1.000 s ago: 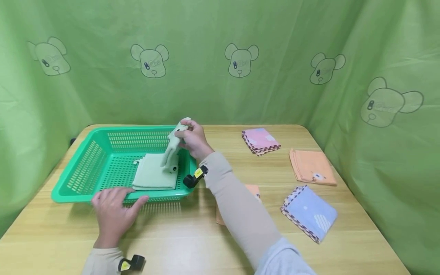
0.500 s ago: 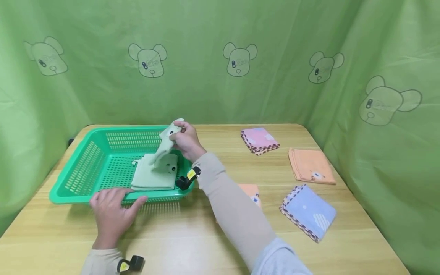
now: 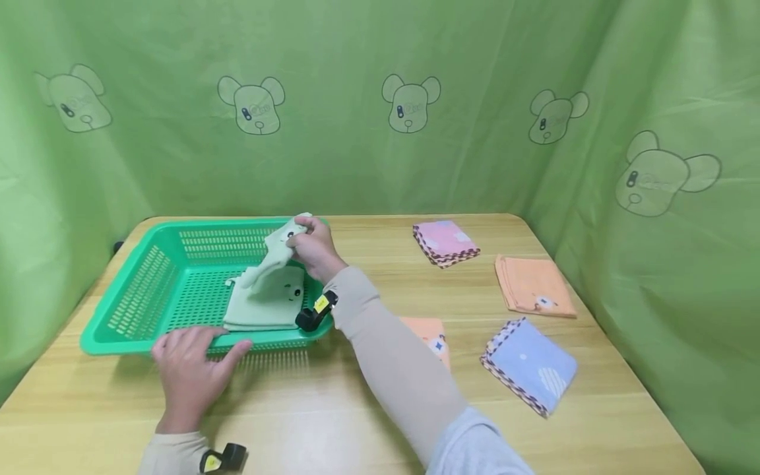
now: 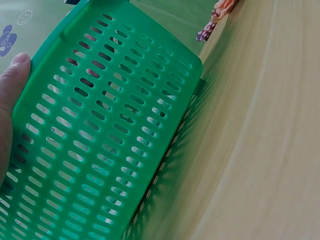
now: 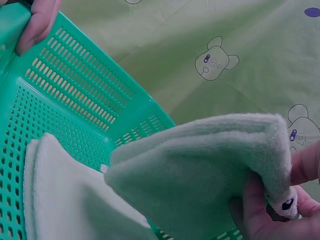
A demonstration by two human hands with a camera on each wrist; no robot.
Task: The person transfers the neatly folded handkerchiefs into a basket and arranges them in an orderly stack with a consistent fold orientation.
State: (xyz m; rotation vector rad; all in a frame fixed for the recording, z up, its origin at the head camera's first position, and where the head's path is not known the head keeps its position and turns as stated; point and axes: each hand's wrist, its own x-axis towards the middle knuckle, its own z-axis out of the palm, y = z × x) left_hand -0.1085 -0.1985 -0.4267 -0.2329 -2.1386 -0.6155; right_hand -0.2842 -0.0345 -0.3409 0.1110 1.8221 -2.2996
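Observation:
In the head view, my right hand pinches a folded pale green towel by one end, over the right side of a green plastic basket. The right wrist view shows this held towel doubled over, with a dark eye print by the fingers. Beneath it, another folded pale green towel with a small face lies flat on the basket floor. My left hand grips the basket's near rim, fingers hooked over it; in the left wrist view the thumb shows at the rim.
On the right of the wooden table lie a pink folded cloth, an orange one and a blue one. My right forearm partly covers another orange cloth. Green curtains surround the table.
My right hand has moved left and slightly down with the towel, which now hangs over the towel in the basket. The left hand stays on the rim.

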